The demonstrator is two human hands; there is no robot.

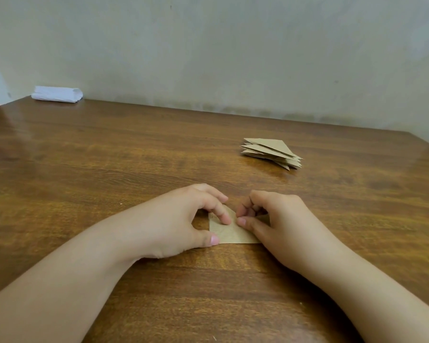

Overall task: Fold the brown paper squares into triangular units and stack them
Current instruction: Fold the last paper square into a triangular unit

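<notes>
A brown paper piece (pixel 232 232), partly folded, lies flat on the wooden table (pixel 109 169) between my hands. My left hand (pixel 183 219) pins it down, thumb at its near left corner and curled fingertips pressing on its top. My right hand (pixel 273 219) holds the paper's right side, thumb laid along the slanted edge and fingers curled over the far corner, which they hide. A stack of folded brown triangular units (pixel 270 152) sits farther back to the right, apart from both hands.
A folded white cloth or paper (pixel 57 94) lies at the far left corner of the table against the pale wall (pixel 208 58). The table's back edge meets that wall.
</notes>
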